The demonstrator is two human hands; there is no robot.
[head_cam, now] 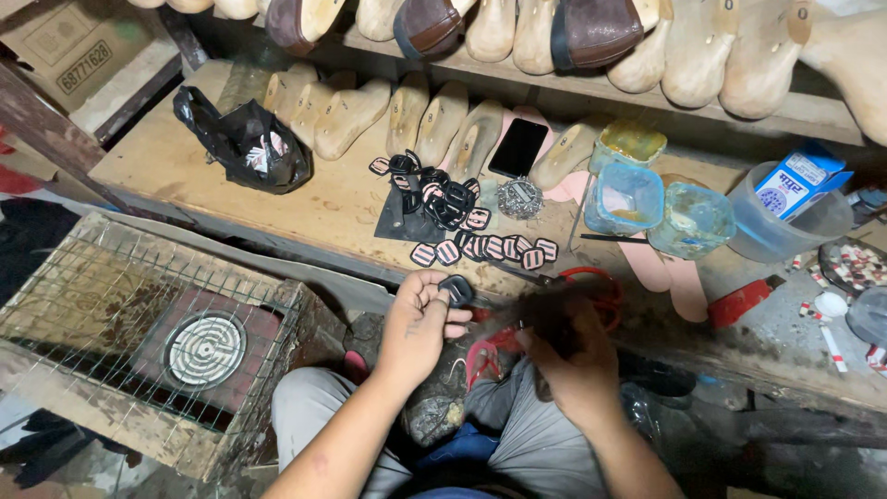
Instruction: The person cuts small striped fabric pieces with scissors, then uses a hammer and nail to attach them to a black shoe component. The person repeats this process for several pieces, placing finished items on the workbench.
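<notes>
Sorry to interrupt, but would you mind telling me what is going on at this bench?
A seated person pinches a small black piece in the left hand, while the right hand, blurred, holds red-handled scissors beside it. More such pieces lie heaped on the wooden bench, with striped patches in a row in front. Wooden shoe lasts, a phone and plastic tubs sit behind.

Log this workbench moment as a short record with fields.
Left hand: pinches a small black patch
Right hand: blurred, holds red-handled scissors
Bench: loose striped patches, phone, black bag, plastic tubs
Shelf behind: wooden shoe lasts
Lower left: coil heater under wire mesh
</notes>
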